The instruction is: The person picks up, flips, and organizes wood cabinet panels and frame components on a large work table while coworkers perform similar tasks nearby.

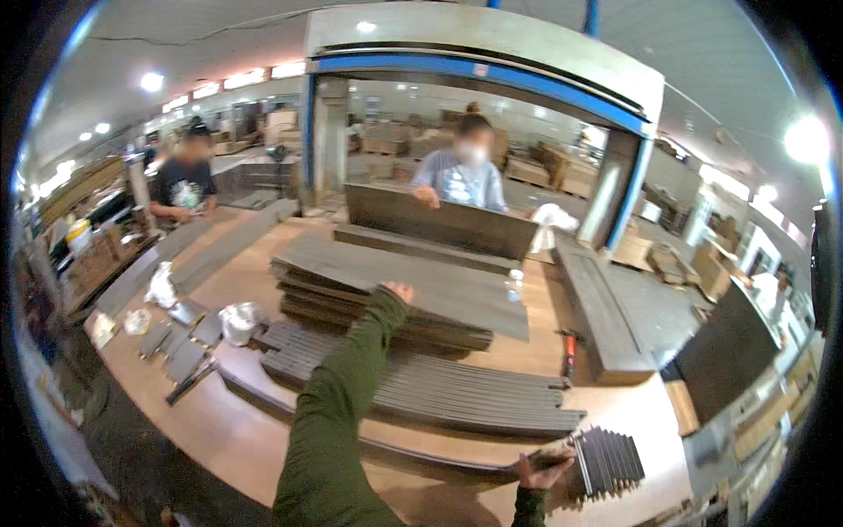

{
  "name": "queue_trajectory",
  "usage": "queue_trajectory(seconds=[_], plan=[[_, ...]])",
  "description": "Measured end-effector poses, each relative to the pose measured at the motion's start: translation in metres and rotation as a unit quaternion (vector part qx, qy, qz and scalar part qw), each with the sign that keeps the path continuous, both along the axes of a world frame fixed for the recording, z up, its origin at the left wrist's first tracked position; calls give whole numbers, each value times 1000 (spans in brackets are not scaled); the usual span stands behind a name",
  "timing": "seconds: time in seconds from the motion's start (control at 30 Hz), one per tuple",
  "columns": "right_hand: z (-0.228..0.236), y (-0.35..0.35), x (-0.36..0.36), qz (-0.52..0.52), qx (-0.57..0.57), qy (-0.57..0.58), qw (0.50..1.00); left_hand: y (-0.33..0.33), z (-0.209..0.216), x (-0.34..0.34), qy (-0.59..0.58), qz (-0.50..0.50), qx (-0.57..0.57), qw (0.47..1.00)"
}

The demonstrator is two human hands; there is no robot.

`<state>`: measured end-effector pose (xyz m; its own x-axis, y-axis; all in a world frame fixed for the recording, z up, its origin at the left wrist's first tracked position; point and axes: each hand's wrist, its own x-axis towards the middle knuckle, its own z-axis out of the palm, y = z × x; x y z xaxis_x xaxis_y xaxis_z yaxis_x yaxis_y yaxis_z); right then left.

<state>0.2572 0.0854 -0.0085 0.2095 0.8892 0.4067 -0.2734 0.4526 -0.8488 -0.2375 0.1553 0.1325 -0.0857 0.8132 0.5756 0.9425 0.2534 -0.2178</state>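
Note:
My left hand (399, 291) reaches far forward in a green sleeve and rests on the near edge of the top dark grey sheet (439, 285) of a tall sheet stack (386, 321); its grip looks closed on that edge. My right hand (544, 470) sits at the table's near right, fingers curled over the end of a long dark strip (457, 461). Between my hands lies a layer of narrow dark slats (439, 391). A ridged bundle of short slats (612, 458) sits just right of my right hand.
Across the wooden table (255, 422) a person holds a dark board (439, 221) upright; another person (183, 180) stands at far left. A clear bottle (515, 283), a red-handled tool (569, 347), a white bag (239, 321), small dark offcuts (184, 351) and a long plank (597, 312) lie around.

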Motion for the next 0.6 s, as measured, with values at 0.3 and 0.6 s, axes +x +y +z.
queue_trajectory(seconds=[0.3, 0.6], plan=[[60, -20, 8, -97, 43, -255, 961, -176, 166, 109, 153, -278, 221, 922], [89, -25, 9, -150, 110, -522, 832, -259, 119, 110, 150, -374, 7, 915]])
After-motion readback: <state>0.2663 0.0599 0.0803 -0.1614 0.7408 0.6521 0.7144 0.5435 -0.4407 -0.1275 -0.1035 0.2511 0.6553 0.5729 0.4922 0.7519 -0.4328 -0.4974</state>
